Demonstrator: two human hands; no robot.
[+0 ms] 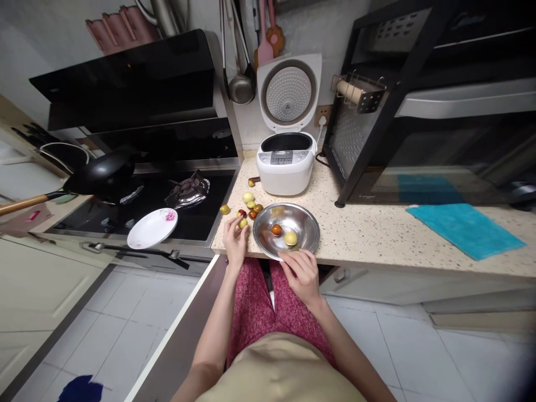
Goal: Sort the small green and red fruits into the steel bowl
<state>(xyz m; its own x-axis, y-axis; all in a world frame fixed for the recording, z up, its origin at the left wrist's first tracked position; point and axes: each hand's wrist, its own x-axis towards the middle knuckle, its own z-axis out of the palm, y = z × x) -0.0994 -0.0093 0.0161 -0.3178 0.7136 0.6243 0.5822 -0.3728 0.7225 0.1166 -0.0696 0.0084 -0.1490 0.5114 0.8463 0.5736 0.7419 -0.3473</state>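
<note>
Fruit (pixel 243 223), a small yellow-green piece, sat pinched at the fingertips of my left hand (pixel 234 241) on the speckled desk (pixel 377 229), just left of the steel bowl (pixel 286 228). My fingers there were closed on it. My right hand (pixel 302 273) rested at the near rim of the bowl, fingers curled loosely against the metal and holding nothing that I could see.

Inside the bowl lay two fruits: a reddish-brown one (pixel 276 229) near the middle and a yellow one (pixel 290 238) just beside it, nearer to me. A pale patch showed on the bowl's far wall, and I could not tell what it was.

More loose fruit (pixel 248 197) lay scattered on the desk between the bowl and the stove (pixel 196 215), some yellow-green, some dark red, all close together but outside the bowl.

Behind them stood a white rice cooker (pixel 287 162) with its lid raised; its dark inner pot looked empty from my angle. A white plate (pixel 152 228) with a pink flower print sat on the stove edge with nothing on it, and a black pan (pixel 104 174) rested further left. A blue cloth (pixel 464 229) lay flat on the desk, well apart on the right.
</note>
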